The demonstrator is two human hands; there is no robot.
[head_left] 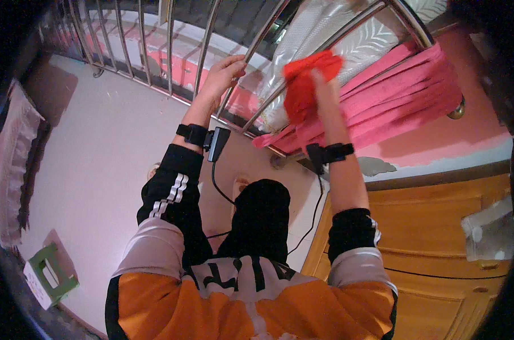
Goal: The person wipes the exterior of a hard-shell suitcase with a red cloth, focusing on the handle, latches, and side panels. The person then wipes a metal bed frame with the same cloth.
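My left hand (225,72) is closed round an upright bar of a shiny metal railing (263,35). In my right hand (326,88) is a bunched red cloth (304,85), held up against the railing's bars to the right of my left hand. Motion blurs that hand and the cloth, and the fingertips are hidden in the folds. Beside the cloth, a pink towel-like fabric (404,85) hangs over the right part of the railing.
Behind the bars lies a whitish patterned fabric (359,48). Wooden cabinet (427,221) stands at the lower right, with a grey cloth (489,229) on it. A green-and-white stool (51,276) is at the lower left on the pale floor (98,170). Black cables (315,212) run from both wrists.
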